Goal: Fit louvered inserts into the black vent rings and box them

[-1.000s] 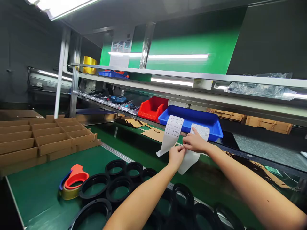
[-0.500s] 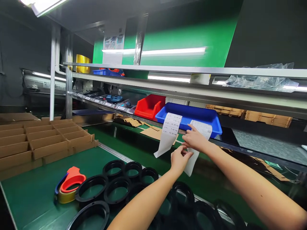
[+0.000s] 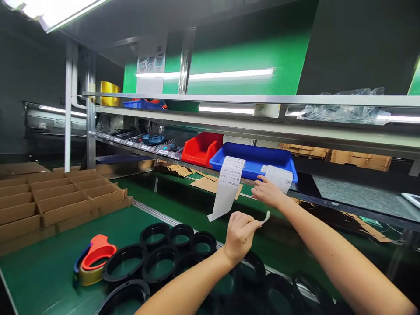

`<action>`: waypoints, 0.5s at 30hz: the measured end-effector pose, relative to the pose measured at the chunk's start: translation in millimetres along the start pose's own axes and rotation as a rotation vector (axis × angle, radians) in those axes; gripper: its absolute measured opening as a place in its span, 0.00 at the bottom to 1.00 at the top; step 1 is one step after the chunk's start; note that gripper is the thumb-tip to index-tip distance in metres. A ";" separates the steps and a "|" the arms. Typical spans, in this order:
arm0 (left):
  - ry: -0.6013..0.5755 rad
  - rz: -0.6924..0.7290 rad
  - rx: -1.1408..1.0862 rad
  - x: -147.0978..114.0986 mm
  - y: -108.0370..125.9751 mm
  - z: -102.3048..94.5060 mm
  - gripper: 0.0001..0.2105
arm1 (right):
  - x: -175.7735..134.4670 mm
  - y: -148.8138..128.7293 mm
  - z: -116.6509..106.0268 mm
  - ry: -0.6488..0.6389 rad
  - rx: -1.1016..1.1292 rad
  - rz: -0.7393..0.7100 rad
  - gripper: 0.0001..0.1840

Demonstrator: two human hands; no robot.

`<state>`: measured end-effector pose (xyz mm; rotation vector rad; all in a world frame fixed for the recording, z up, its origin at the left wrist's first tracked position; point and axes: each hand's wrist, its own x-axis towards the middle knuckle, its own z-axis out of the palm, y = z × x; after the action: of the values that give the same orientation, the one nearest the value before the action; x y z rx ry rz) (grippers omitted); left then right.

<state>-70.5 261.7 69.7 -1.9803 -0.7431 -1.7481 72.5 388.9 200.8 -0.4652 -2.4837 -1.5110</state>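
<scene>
My left hand (image 3: 241, 235) is closed, with a small curled white label (image 3: 266, 217) sticking out between thumb and fingers. It is above the black plastic rings (image 3: 161, 264). Up and to the right, my right hand (image 3: 269, 192) has its fingers bent against the lower left edge of a printed label strip (image 3: 278, 176), which hangs over the front of the blue bin (image 3: 256, 153); the fingertips are partly hidden. A second printed label strip (image 3: 227, 189) hangs from the same bin, to the left of both hands.
A red bin (image 3: 201, 148) stands beside the blue one on the shelf. On the green bench lie an orange tape dispenser (image 3: 98, 253) and a divided cardboard box (image 3: 65, 197). The metal shelf edge (image 3: 315, 197) runs across above the bench. Plastic bags (image 3: 344, 111) lie higher up.
The lower piece of the right strip has come away. My left hand has moved down and left with a white label in it; my right hand has stayed by the strip.
</scene>
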 end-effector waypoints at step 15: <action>0.116 -0.916 -0.499 23.8 -120.9 -31.7 0.12 | 60.0 -36.6 -22.7 0.356 0.154 0.065 0.10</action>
<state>-168.6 339.9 91.4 -1.9248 -1.4364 -2.7606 3.4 362.9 200.5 -0.2238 -2.2594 -1.2407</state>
